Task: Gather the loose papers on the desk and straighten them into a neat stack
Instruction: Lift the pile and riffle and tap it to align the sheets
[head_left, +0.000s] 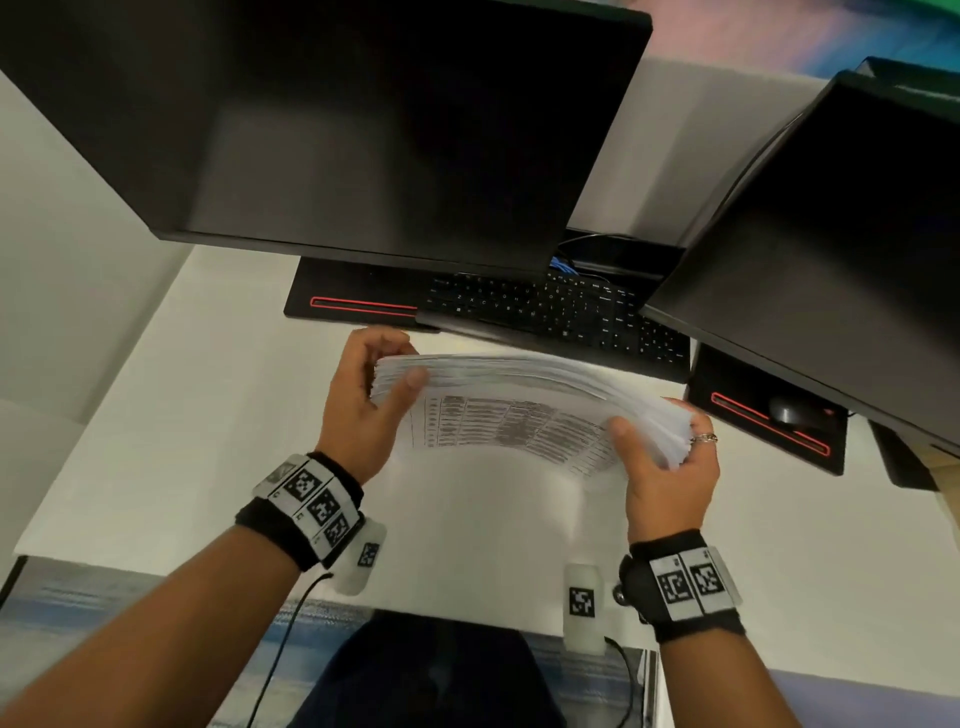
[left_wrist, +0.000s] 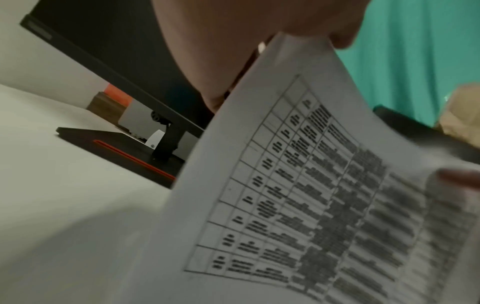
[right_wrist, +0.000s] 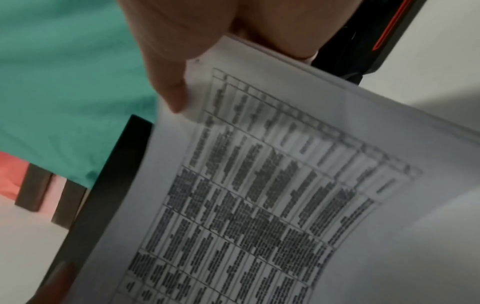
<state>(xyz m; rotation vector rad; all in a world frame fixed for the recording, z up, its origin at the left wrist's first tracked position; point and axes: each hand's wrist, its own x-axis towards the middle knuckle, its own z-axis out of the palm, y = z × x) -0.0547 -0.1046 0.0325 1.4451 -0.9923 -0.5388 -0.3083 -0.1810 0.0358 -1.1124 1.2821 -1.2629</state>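
1 left hand (head_left: 363, 395) grips the left end of 1 paper stack (head_left: 524, 410), thumb on the near face. Stack is held upright above the desk (head_left: 156, 415), between both hands; sheet count not readable, table print blurred. 1 right hand (head_left: 670, 467) grips the right end. Behind the hands: 2 monitors, 1 keyboard (head_left: 550, 306) partly hidden.

Papers (head_left: 524, 410) above desk (head_left: 156, 441), keyboard (head_left: 545, 306) behind, monitors (head_left: 337, 130) beyond
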